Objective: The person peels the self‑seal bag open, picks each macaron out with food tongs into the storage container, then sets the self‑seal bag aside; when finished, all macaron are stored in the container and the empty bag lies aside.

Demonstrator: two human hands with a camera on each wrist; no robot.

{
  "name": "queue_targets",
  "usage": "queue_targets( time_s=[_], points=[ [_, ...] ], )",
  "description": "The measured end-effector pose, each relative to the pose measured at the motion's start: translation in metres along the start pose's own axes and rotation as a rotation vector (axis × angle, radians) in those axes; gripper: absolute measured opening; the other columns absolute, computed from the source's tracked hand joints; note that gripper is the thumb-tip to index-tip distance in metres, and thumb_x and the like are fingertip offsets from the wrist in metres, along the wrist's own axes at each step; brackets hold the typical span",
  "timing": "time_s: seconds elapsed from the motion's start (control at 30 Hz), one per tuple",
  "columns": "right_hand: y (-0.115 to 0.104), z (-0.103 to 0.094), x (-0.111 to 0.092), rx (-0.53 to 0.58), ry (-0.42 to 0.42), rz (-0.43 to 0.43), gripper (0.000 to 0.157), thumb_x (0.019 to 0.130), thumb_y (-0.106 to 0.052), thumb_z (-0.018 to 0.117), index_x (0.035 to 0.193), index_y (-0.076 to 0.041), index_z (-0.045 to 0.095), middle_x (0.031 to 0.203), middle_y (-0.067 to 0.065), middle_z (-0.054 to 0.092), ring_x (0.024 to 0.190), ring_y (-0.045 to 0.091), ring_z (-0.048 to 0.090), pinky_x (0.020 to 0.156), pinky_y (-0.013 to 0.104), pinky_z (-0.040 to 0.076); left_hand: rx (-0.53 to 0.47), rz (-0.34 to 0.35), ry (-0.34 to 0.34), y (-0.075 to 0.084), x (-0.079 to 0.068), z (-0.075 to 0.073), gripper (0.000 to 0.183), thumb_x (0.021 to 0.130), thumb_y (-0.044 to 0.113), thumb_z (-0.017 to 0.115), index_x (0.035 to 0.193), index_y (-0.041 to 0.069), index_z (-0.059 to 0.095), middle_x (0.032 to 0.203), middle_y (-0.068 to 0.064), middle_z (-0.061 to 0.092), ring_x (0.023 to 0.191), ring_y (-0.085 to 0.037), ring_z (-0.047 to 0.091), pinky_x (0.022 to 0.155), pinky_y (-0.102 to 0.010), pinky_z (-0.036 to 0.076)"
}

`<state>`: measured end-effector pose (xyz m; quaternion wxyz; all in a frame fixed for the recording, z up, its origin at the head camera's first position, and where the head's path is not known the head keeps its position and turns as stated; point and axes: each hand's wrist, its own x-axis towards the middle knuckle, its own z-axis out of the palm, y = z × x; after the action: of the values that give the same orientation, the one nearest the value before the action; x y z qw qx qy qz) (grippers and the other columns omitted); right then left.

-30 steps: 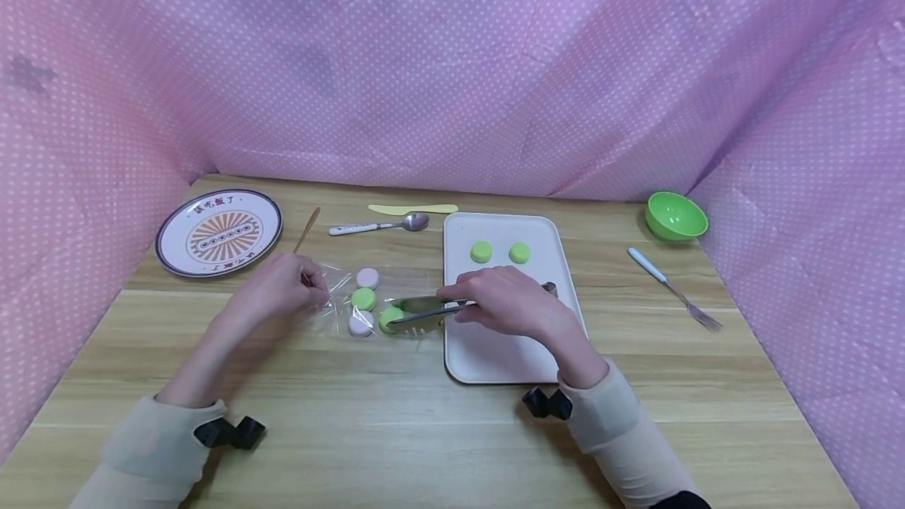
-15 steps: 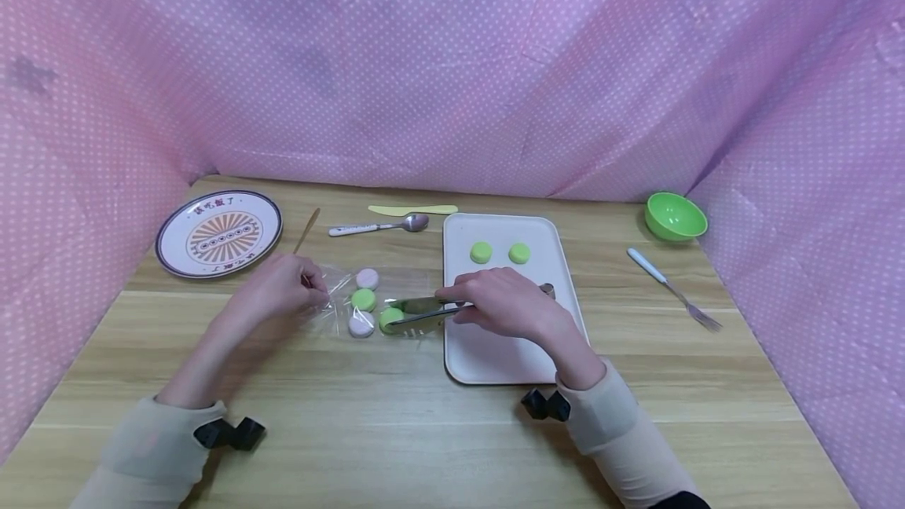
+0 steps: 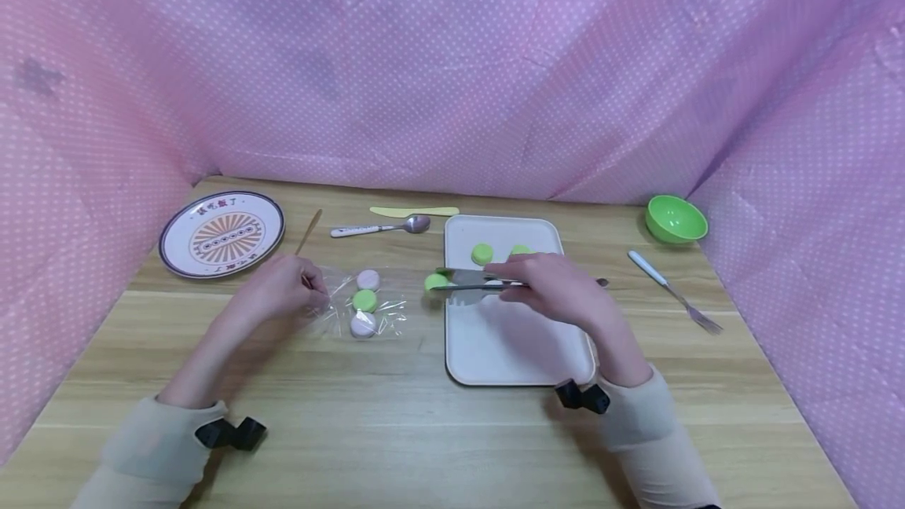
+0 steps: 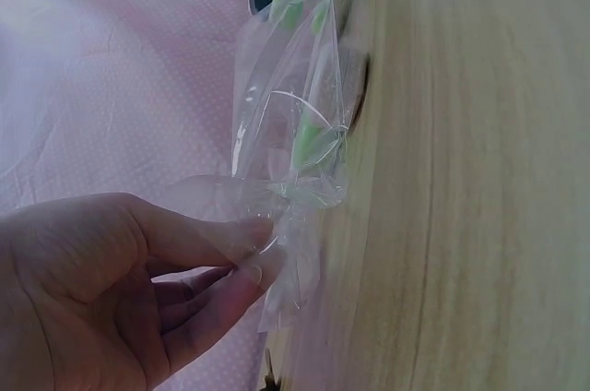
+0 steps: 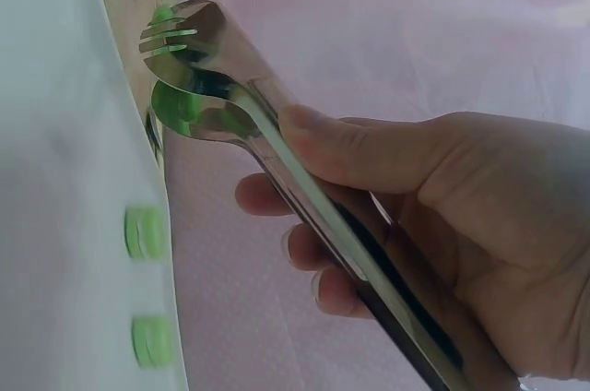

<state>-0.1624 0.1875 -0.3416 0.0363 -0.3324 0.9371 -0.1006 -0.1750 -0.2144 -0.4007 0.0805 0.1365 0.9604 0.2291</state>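
Observation:
My right hand grips metal tongs whose tips clamp a green macaron just above the left edge of the white tray. In the right wrist view the tongs pinch the green macaron. Two green macarons lie at the tray's far end. My left hand pinches the edge of a clear plastic bag holding a pink macaron, a green one and another pink one. The left wrist view shows fingers pinching the bag.
A patterned plate sits at the back left. A wooden stick, a spoon and a yellow knife lie behind the bag. A green bowl and a fork are on the right. Pink dotted cloth walls surround the table.
My right hand lifted the green macaron out of the bag with the tongs and carried it right, to the tray's left edge. The left hand stayed on the bag.

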Motion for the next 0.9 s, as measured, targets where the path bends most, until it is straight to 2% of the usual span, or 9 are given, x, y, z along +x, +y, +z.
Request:
queue_targets(
  time_s=[0.17,0.37,0.43,0.6,0.9],
  points=[
    [0.027,-0.008,-0.021,0.014,0.023,0.058,0.04,0.086,-0.028,0.067,0.126,-0.024,0.061,0.09,-0.011,0.064,0.072,0.007,0.053,0.068,0.027,0.044,-0.011,-0.014,-0.015,0.002,-0.001,-0.001,0.007,0.071,0.019,0.075,0.067,0.022,0.069,0.064,0.007,0.065,0.061,-0.011,0.052,0.061,-0.027,0.039],
    [0.045,-0.009,-0.038,-0.008,0.023,0.116,0.041,0.086,-0.029,0.068,0.125,-0.02,0.061,0.103,-0.005,0.07,0.087,0.01,0.063,0.073,0.032,0.049,-0.025,-0.018,-0.037,0.001,-0.002,-0.001,0.008,0.071,0.019,0.075,0.066,0.021,0.069,0.063,0.008,0.064,0.06,-0.011,0.052,0.059,-0.027,0.038],
    [0.048,-0.007,-0.04,-0.018,0.027,0.119,0.041,0.085,-0.029,0.068,0.125,-0.021,0.062,0.105,-0.004,0.07,0.09,0.011,0.064,0.074,0.034,0.05,-0.025,-0.021,-0.036,0.001,-0.002,-0.001,0.009,0.071,0.019,0.075,0.065,0.022,0.068,0.063,0.008,0.063,0.059,-0.011,0.051,0.058,-0.026,0.039],
    [0.052,-0.004,-0.04,-0.028,0.026,0.11,0.04,0.085,-0.03,0.069,0.123,-0.022,0.063,0.1,-0.004,0.071,0.082,0.009,0.062,0.07,0.032,0.048,-0.03,-0.019,-0.046,0.001,-0.002,-0.001,0.008,0.071,0.019,0.074,0.066,0.022,0.069,0.063,0.008,0.064,0.06,-0.011,0.052,0.059,-0.026,0.039],
    [0.054,0.0,-0.041,-0.014,0.014,0.121,0.041,0.085,-0.029,0.068,0.124,-0.022,0.062,0.099,-0.004,0.07,0.082,0.009,0.061,0.07,0.032,0.048,-0.018,-0.014,-0.04,0.002,0.001,0.001,0.008,0.07,0.019,0.075,0.067,0.022,0.069,0.064,0.008,0.064,0.06,-0.011,0.051,0.059,-0.026,0.038]
  ],
)
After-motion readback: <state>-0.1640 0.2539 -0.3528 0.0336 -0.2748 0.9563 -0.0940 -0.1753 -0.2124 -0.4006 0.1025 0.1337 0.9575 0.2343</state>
